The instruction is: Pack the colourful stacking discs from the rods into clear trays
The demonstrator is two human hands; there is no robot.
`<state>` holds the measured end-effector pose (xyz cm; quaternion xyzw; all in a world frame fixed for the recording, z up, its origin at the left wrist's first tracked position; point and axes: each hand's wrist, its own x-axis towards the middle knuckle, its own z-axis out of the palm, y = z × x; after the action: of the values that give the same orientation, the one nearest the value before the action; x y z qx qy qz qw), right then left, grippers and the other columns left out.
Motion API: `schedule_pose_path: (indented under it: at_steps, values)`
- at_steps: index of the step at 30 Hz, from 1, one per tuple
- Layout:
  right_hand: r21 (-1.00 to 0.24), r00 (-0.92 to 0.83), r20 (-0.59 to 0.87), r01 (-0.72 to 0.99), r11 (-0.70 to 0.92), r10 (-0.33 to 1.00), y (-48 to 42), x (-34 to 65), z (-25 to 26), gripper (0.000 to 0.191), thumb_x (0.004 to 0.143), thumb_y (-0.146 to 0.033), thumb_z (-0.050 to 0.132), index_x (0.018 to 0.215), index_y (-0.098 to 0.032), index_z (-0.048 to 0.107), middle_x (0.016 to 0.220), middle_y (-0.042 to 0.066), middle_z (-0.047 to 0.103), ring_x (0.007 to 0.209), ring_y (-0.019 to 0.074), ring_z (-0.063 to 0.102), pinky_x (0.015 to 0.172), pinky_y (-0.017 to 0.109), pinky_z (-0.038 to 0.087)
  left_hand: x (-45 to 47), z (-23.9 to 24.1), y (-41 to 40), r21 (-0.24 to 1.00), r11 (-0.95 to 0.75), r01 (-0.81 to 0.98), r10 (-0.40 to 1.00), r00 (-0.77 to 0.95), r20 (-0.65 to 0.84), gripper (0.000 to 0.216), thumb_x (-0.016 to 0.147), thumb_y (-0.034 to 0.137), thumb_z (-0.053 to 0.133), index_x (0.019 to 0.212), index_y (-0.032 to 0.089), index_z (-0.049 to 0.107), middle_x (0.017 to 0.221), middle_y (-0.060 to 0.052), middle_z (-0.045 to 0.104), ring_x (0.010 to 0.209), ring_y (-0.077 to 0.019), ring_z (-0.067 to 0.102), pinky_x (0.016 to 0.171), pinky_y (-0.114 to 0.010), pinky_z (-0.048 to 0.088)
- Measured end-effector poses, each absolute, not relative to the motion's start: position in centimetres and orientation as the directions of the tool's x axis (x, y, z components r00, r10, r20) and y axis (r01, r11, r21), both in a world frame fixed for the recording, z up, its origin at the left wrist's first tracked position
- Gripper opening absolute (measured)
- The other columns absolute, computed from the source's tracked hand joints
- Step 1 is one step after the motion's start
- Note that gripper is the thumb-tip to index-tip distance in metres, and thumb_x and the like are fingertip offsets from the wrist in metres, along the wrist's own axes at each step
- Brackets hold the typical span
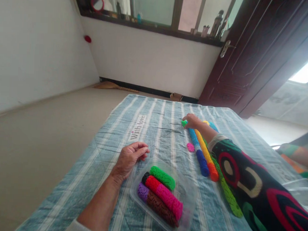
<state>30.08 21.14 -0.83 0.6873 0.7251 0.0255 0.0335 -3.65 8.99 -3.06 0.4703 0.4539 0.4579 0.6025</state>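
Note:
At the far end of a light-and-dark-blue stack [197, 140] of discs, my right hand [193, 121] is closed on a small green disc piece [184, 123]. My left hand [132, 158] rests on the cloth at the corner of a clear plastic box [192, 201], its fingers curled together, with nothing visible in them. Inside the box lie a green stack [162, 177], a black, red and pink stack [163, 193] and a purple and brown stack [158, 206]. A single pink disc [190, 147] lies flat beside the blue stack.
A yellow and orange stack [205, 151] and a green stack [227, 190] lie partly under my right sleeve. The table has a striped blue cloth [107, 144]. Another clear container [299, 188] and a person's blurred arm [296, 156] are at the right edge. A door [242, 54] stands beyond.

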Motion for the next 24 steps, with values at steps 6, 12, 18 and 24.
schedule_pose_path:
  at_steps: [6,12,18,24]
  values:
    - [0.11,-0.05,-0.049,0.992,0.055,0.998,21.3,29.6,-0.5,0.045,0.069,-0.029,0.075,0.113,-0.025,0.069,0.116,0.008,0.063,0.104,0.0253,0.059,0.077,0.028,0.046,-3.7,-3.4,9.1,0.984,0.135,-0.117,0.978,0.177,-0.113,0.027,0.062,0.029,0.078,0.08,0.013,0.068,0.068,-0.003,0.071,0.054,-0.0102,0.056,0.055,-0.023,0.045]
    - [0.132,-0.079,-0.058,0.987,0.086,0.995,21.5,29.4,-0.4,0.034,0.068,-0.023,0.073,0.102,-0.022,0.072,0.108,0.007,0.068,0.097,0.0225,0.062,0.072,0.024,0.045,-3.7,-3.4,9.1,0.984,0.134,-0.118,0.976,0.186,-0.11,0.027,0.061,0.029,0.079,0.08,0.013,0.068,0.068,-0.003,0.071,0.054,-0.0099,0.056,0.055,-0.022,0.044]
    - [0.134,-0.117,-0.073,0.983,0.126,0.99,22.6,30.0,0.5,0.026,0.068,-0.022,0.07,0.094,-0.022,0.073,0.095,0.003,0.071,0.087,0.0184,0.064,0.066,0.022,0.043,-3.7,-3.4,9.1,0.983,0.136,-0.121,0.977,0.183,-0.113,0.028,0.061,0.029,0.079,0.08,0.012,0.068,0.068,-0.003,0.071,0.054,-0.01,0.057,0.055,-0.022,0.045]
    - [0.107,-0.13,-0.075,0.985,0.138,0.989,24.7,30.6,0.3,0.03,0.068,-0.027,0.072,0.098,-0.023,0.074,0.095,0.0,0.072,0.084,0.0153,0.064,0.064,0.02,0.043,-3.8,-3.4,9.0,0.984,0.136,-0.113,0.977,0.181,-0.114,0.026,0.062,0.029,0.078,0.08,0.013,0.068,0.068,-0.003,0.071,0.053,-0.009,0.056,0.055,-0.021,0.044]
